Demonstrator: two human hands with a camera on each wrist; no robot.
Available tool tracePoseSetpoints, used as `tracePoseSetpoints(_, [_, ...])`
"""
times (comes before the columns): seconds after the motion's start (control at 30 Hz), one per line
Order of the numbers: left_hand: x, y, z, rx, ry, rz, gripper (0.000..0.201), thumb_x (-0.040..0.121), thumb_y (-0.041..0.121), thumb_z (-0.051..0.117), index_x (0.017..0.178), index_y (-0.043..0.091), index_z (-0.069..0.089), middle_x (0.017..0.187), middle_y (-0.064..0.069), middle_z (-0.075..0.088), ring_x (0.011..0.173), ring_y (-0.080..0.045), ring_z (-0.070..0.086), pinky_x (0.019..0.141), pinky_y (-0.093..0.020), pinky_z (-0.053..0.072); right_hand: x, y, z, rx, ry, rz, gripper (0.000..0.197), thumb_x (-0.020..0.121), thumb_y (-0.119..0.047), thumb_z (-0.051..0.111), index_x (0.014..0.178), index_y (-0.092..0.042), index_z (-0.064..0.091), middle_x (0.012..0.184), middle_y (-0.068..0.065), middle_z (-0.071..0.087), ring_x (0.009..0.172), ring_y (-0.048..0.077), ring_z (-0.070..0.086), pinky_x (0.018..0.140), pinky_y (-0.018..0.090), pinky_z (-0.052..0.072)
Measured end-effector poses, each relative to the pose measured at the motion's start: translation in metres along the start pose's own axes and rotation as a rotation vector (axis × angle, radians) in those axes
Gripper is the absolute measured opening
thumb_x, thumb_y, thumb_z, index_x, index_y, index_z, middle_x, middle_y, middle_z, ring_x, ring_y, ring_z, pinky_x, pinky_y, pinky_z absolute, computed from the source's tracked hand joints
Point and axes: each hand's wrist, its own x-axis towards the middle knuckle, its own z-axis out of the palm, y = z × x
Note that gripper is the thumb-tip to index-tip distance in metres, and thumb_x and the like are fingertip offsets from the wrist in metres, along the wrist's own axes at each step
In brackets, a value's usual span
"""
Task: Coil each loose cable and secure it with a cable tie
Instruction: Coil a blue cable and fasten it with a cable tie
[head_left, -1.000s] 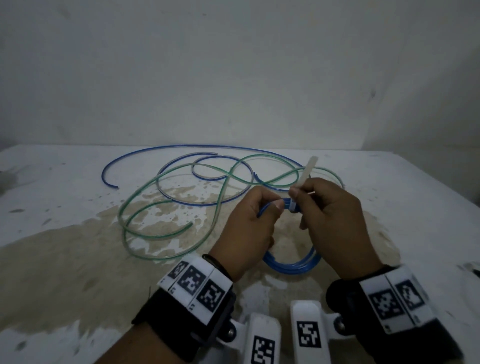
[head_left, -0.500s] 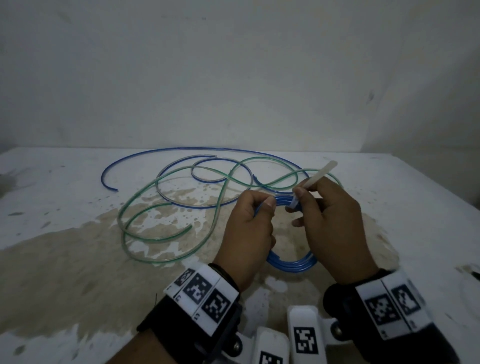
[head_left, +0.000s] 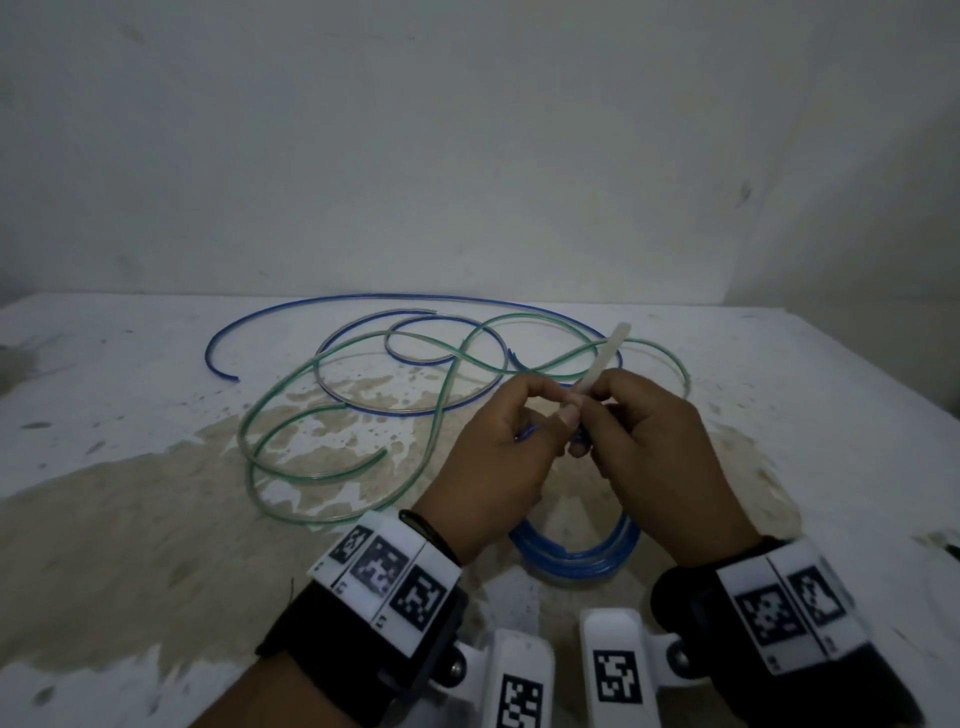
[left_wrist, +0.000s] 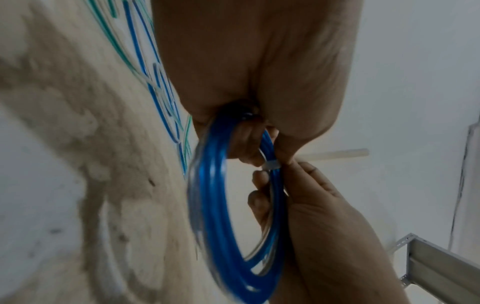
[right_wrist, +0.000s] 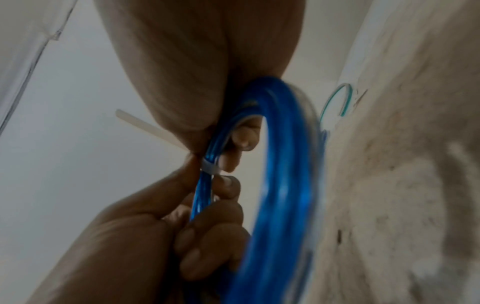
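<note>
A blue coil (head_left: 571, 558) hangs between both hands above the stained white table (head_left: 156, 519). A white cable tie (head_left: 605, 358) is wrapped round its strands; the tie's head (left_wrist: 271, 165) sits tight on the bundle and its tail points up and away. My left hand (head_left: 550, 415) grips the coil beside the tie, fingers curled round the strands (left_wrist: 246, 144). My right hand (head_left: 597, 410) pinches the tie's tail right at the coil, as the right wrist view (right_wrist: 233, 139) shows from below. The top of the coil is hidden by the fingers.
A loose blue cable (head_left: 363, 301) and a loose green cable (head_left: 322, 467) lie tangled in wide loops on the far half of the table. A white wall stands right behind it. A grey metal bracket (left_wrist: 441, 267) shows to the right.
The right hand swung the tie's tail out to the right, then back upright. Both hands have drawn together again on the coil.
</note>
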Motion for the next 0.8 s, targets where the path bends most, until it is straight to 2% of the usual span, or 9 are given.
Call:
tracePoseSetpoints(0.1, [0.001, -0.003, 0.003, -0.093, 0.014, -0.009, 0.007, 0.096, 0.024, 0.052, 0.1, 0.02, 0.056, 0.065, 0.0, 0.046, 0.042, -0.009, 0.031, 0.041, -0.023, 0.03, 0.001, 0.004, 0.0, -0.089, 0.104, -0.078, 0.011, 0.086, -0.022, 0.059, 0.076, -0.023, 0.061, 0.076, -0.013, 0.057, 0.072, 0.004, 0.057, 0.06, 0.012, 0.045])
tracePoseSetpoints(0.17, [-0.001, -0.004, 0.003, -0.124, 0.025, -0.018, 0.007, 0.096, 0.021, 0.052, 0.098, 0.019, 0.059, 0.064, 0.002, 0.05, 0.042, -0.009, 0.031, 0.042, -0.023, 0.03, 0.001, 0.006, 0.0, -0.078, 0.122, -0.089, 0.008, 0.086, -0.02, 0.06, 0.08, -0.025, 0.062, 0.078, -0.016, 0.058, 0.078, 0.001, 0.057, 0.066, 0.01, 0.044])
tracePoseSetpoints(0.27, [0.0, -0.006, 0.001, -0.06, 0.053, 0.008, 0.007, 0.095, 0.022, 0.055, 0.095, 0.022, 0.061, 0.086, -0.015, 0.057, 0.041, -0.011, 0.033, 0.04, -0.022, 0.031, 0.0, 0.004, 0.001, -0.141, 0.129, -0.2, 0.014, 0.085, -0.01, 0.059, 0.081, -0.024, 0.062, 0.077, -0.02, 0.055, 0.075, -0.001, 0.054, 0.07, 0.008, 0.04])
tracePoseSetpoints(0.4, [0.003, -0.007, -0.001, 0.092, 0.067, 0.065, 0.007, 0.095, 0.028, 0.054, 0.094, 0.025, 0.06, 0.092, -0.012, 0.059, 0.039, -0.007, 0.037, 0.043, -0.023, 0.034, -0.001, 0.003, 0.001, -0.244, 0.176, -0.284, 0.011, 0.084, -0.004, 0.058, 0.08, -0.009, 0.067, 0.075, -0.002, 0.06, 0.073, 0.007, 0.053, 0.069, 0.013, 0.039])
tracePoseSetpoints(0.47, [0.002, -0.007, -0.001, 0.106, 0.087, 0.033, 0.01, 0.095, 0.03, 0.054, 0.094, 0.023, 0.06, 0.09, -0.016, 0.061, 0.038, -0.006, 0.036, 0.044, -0.024, 0.034, -0.001, 0.002, 0.002, -0.223, 0.111, -0.215, 0.016, 0.087, -0.007, 0.058, 0.074, -0.016, 0.062, 0.07, -0.007, 0.055, 0.07, 0.003, 0.05, 0.066, 0.008, 0.036])
tracePoseSetpoints(0.53, [0.002, -0.006, -0.002, 0.025, 0.118, -0.02, 0.01, 0.095, 0.028, 0.055, 0.093, 0.019, 0.06, 0.079, -0.015, 0.058, 0.037, -0.007, 0.035, 0.043, -0.025, 0.034, 0.0, 0.001, 0.002, -0.169, 0.009, -0.029, 0.024, 0.093, -0.013, 0.057, 0.071, -0.023, 0.057, 0.07, -0.01, 0.056, 0.071, -0.001, 0.055, 0.065, 0.007, 0.038])
tracePoseSetpoints(0.63, [0.004, 0.001, -0.009, -0.154, 0.166, -0.067, 0.006, 0.096, 0.02, 0.055, 0.092, 0.018, 0.058, 0.057, 0.002, 0.042, 0.038, -0.007, 0.033, 0.041, -0.023, 0.032, 0.0, -0.005, 0.002, -0.032, -0.111, 0.215, 0.016, 0.097, -0.022, 0.049, 0.094, -0.024, 0.064, 0.084, -0.006, 0.067, 0.069, 0.004, 0.064, 0.06, 0.02, 0.051])
tracePoseSetpoints(0.73, [0.0, 0.014, -0.024, -0.327, 0.172, -0.116, 0.009, 0.097, 0.016, 0.051, 0.099, 0.01, 0.056, 0.072, -0.003, 0.049, 0.045, -0.009, 0.041, 0.045, -0.022, 0.041, 0.006, -0.019, 0.004, 0.097, -0.083, 0.264, 0.021, 0.098, -0.016, 0.045, 0.096, -0.017, 0.066, 0.074, 0.005, 0.065, 0.052, 0.019, 0.06, 0.048, 0.027, 0.049])
tracePoseSetpoints(0.8, [-0.008, 0.018, -0.036, -0.34, 0.17, -0.163, 0.017, 0.098, 0.02, 0.051, 0.105, 0.007, 0.058, 0.085, -0.007, 0.055, 0.057, -0.013, 0.055, 0.056, -0.024, 0.052, 0.011, -0.028, 0.008, 0.161, -0.034, 0.278, 0.023, 0.098, -0.015, 0.046, 0.089, -0.014, 0.067, 0.064, 0.01, 0.062, 0.046, 0.019, 0.054, 0.046, 0.029, 0.045])
